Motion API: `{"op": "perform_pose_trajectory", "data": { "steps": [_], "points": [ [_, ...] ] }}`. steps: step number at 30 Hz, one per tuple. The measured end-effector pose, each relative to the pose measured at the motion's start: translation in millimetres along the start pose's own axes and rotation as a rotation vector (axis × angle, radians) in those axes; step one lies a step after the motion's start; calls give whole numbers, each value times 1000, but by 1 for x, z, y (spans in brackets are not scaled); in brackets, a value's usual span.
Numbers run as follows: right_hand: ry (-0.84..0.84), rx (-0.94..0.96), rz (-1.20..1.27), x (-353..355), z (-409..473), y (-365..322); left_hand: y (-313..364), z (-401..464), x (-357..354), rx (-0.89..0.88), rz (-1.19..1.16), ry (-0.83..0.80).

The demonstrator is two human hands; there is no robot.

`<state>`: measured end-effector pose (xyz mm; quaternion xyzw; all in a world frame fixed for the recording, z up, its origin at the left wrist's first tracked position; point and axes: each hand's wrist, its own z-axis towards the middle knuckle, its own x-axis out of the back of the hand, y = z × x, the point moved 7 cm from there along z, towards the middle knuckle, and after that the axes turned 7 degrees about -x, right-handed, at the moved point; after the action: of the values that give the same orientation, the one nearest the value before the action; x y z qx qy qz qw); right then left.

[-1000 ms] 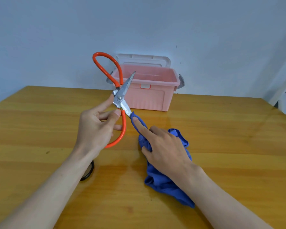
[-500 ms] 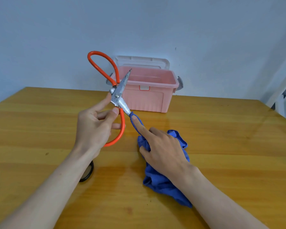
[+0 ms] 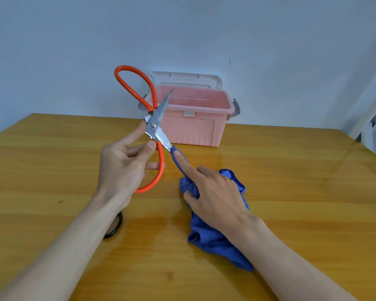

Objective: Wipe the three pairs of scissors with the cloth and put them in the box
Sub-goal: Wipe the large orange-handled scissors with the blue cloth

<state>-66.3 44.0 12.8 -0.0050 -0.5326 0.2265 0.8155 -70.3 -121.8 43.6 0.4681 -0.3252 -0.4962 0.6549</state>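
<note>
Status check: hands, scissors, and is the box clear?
Left hand grips open orange scissors. Right hand pinches blue cloth on lower blade tip. Pink box open behind, nothing blocking.

Metal, plastic, cloth and varnished wood

The orange-handled scissors (image 3: 155,127) have dull, speckled bare-metal blades and smooth, glossy coated handle loops. The blue cloth (image 3: 213,235) is soft, matt and crumpled. The pink box (image 3: 195,127) is smooth plastic with a ribbed front and faint sheen. The wooden table (image 3: 291,192) is glossy, grained and reflective.
</note>
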Motion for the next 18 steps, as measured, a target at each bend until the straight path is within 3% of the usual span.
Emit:
{"op": "perform_pose_trajectory", "data": {
  "steps": [6,13,18],
  "points": [
    [-41,3,-9,3,4,1,-2,-8,-14,-21,69,-91],
    [-48,-12,-10,-3,1,3,2,2,1,-28,28,17],
    [-52,-1,-16,2,6,-2,0,-8,-15,-27,77,-72]
  ]
}}
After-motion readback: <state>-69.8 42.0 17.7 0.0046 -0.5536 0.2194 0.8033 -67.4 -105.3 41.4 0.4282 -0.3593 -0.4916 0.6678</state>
